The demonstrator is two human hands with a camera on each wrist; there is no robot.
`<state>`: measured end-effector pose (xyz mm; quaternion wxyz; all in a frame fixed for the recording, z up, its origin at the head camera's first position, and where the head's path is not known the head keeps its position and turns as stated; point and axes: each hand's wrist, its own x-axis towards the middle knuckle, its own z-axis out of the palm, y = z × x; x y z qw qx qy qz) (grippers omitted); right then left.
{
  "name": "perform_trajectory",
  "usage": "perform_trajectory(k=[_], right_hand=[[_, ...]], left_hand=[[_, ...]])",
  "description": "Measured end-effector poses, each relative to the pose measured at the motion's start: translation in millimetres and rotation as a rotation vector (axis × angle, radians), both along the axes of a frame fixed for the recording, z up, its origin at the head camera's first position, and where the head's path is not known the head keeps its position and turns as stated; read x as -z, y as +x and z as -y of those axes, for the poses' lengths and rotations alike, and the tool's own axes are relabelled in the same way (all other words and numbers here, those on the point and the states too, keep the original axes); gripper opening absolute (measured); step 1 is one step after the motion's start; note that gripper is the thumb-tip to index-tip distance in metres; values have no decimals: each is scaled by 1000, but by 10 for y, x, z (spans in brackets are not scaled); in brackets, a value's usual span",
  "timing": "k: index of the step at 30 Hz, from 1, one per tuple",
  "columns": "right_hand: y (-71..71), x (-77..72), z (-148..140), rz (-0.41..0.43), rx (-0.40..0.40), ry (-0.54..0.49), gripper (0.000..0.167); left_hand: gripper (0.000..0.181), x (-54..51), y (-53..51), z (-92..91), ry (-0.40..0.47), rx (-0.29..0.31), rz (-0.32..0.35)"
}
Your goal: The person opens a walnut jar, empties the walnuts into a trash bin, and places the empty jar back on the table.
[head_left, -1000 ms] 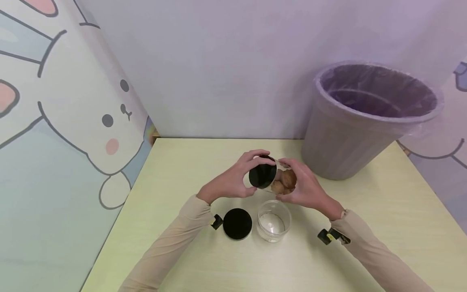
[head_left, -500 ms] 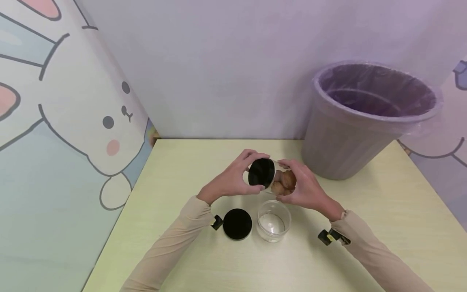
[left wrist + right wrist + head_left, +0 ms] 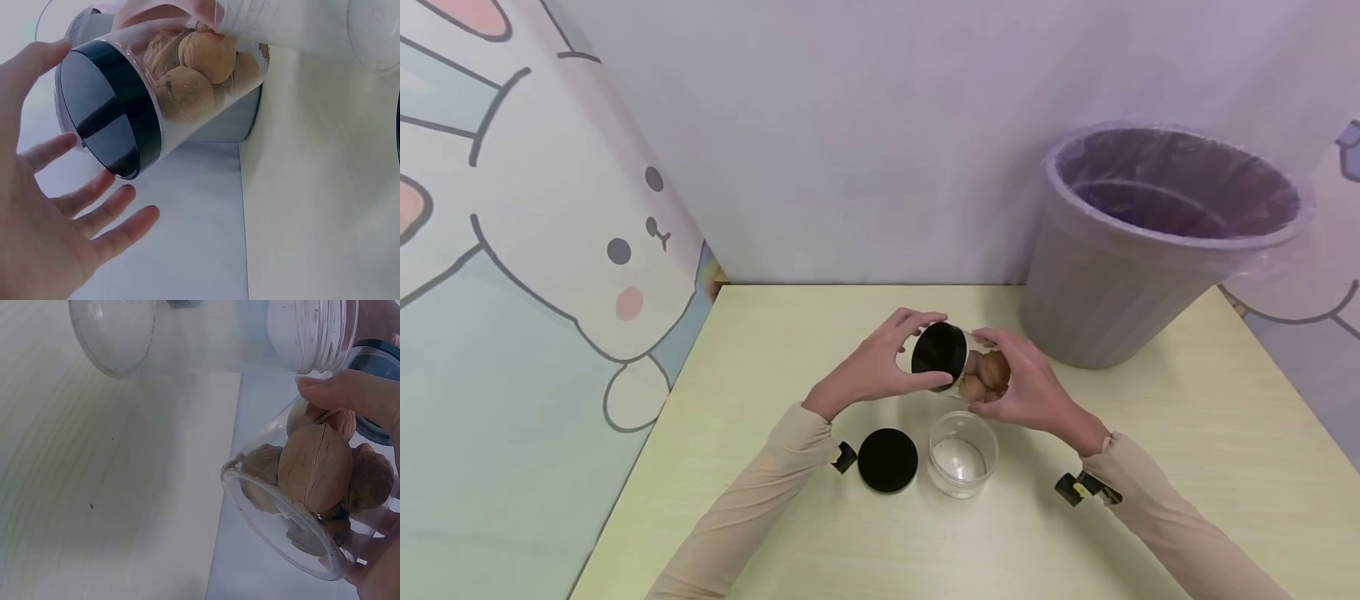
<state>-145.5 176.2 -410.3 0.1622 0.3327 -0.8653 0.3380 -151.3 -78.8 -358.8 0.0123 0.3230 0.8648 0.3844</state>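
Observation:
A clear jar of walnuts (image 3: 995,369) (image 3: 315,466) lies tilted in the air, its black lid (image 3: 939,354) (image 3: 100,107) facing left. My right hand (image 3: 1036,385) grips the jar's body near its base, thumb on the near side in the head view. Around the lid my left hand (image 3: 880,363) (image 3: 47,206) is spread, fingers apart and slightly bent; whether the thumb touches the lid's edge I cannot tell. Below the hands an empty clear jar (image 3: 962,457) (image 3: 212,337) stands without a lid, beside a loose black lid (image 3: 887,461) on the table.
A large grey bin (image 3: 1097,283) with a plastic liner stands at the table's back right. A pale wall (image 3: 850,150) rises behind the table (image 3: 820,533), and a rabbit-patterned wall (image 3: 550,217) is at the left.
My left fingers have drawn back from across the lid and spread around its edge, uncovering more of it. The right hand keeps its grip, and the jar stays almost in place.

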Motion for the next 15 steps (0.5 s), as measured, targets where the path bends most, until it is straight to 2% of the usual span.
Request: perform_trajectory(k=[3, 9, 15], right_hand=[[-2, 2, 3, 0, -1, 1, 98], [-11, 11, -3, -2, 2, 4, 98], [-16, 17, -18, 8, 2, 5, 98]], left_hand=[[72, 16, -9, 20, 32, 40, -3], [77, 24, -7, 32, 40, 191, -75], [77, 49, -25, -9, 15, 237, -121]])
